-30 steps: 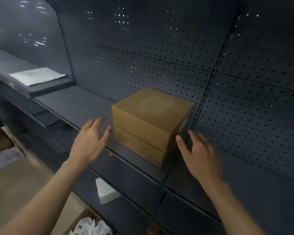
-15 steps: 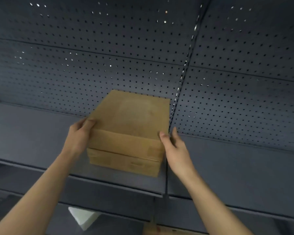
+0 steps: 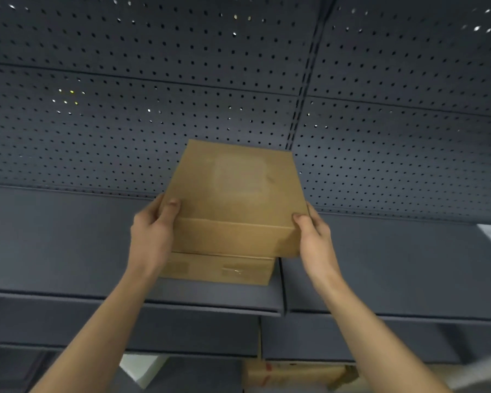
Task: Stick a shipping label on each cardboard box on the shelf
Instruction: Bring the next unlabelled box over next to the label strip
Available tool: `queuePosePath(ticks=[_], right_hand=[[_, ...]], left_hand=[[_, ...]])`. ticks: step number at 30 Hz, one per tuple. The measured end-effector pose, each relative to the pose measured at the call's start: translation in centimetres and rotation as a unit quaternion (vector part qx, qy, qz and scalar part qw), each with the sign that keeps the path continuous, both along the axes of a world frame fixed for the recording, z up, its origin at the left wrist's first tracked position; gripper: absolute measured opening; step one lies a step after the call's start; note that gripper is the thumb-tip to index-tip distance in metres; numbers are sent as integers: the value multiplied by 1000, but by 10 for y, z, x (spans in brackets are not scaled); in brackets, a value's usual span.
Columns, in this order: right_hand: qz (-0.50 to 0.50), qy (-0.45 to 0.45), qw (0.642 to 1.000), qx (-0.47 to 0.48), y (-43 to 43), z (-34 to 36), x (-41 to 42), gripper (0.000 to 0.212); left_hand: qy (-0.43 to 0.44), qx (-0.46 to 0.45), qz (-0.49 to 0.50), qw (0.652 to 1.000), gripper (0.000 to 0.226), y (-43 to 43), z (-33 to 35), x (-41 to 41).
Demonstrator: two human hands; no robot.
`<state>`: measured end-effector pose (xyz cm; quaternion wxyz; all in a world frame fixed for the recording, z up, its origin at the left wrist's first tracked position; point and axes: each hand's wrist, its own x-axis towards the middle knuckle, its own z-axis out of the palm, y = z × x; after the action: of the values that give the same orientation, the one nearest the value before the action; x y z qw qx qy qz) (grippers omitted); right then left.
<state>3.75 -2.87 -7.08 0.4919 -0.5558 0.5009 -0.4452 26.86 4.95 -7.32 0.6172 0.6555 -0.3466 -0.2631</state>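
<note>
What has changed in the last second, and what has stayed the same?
The left hand and right hand closed in and gripped the upper box, now shifted rightward, overhanging the lower box. The lower box stays on the shelf.

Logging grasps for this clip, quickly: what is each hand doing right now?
Left hand: grips the left side of the top cardboard box, thumb on its lid.
Right hand: grips the same box's right side.
</note>
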Motion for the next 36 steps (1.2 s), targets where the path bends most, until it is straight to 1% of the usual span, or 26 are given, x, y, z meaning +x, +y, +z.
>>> queuePosePath(ticks=[3,5,6,7,8,9,11,13,14,16,20,23,25,27,32,36], right_hand=[[-22,-11,999,-23,-2,2,-25,39],[-39,-22,998,-34,-4,4,-44,38],[-45,-26,998,-40,-6,4,-55,38],[-51,-27,997,-45,-8,4,-67,39],[-54,-27,997,-53,-9,4,-80,39],[-57,-25,996,-61,-11,3,-93,36],[-67,-25,995,-71,-14,1,-122,31],[-84,-24,993,-79,-18,-2,-156,31],[-88,-23,993,-80,-20,-4,-174,32],[-95,-23,992,-75,-25,-9,-214,34],[-112,-21,991,-68,-33,-17,-296,38],[-109,-22,992,-63,-38,-22,-350,31],[-98,-26,993,-53,-43,-28,-382,26],[-94,-27,994,-41,-48,-35,-408,28],[-77,-2,997,-17,-65,-53,-447,36],[-69,3,998,-14,-84,-59,-459,31]], left_hand=[[-18,-8,-14,1000,33,-6,-2,-24],[-13,-16,-17,1000,40,-12,-4,-44],[-11,-13,-23,1000,40,-15,-5,-56],[-15,-9,-28,999,30,-19,-6,-67],[-19,-2,-33,999,13,-22,-5,-80],[-19,-4,-38,999,11,-26,-4,-92],[-26,-16,-59,998,21,-35,-4,-117],[-32,-24,-74,996,42,-44,-5,-146],[-36,-27,-79,996,49,-49,-6,-163],[-41,-26,-82,995,55,-56,-6,-202],[-51,-23,-105,993,46,-70,-12,-282],[-62,-11,-114,991,35,-78,-22,-334],[-61,-1,-119,991,35,-84,-27,-366],[-56,9,-122,991,34,-88,-33,-392],[-56,29,-117,991,36,-100,-43,-429],[-51,53,-109,991,39,-114,-53,-436]])
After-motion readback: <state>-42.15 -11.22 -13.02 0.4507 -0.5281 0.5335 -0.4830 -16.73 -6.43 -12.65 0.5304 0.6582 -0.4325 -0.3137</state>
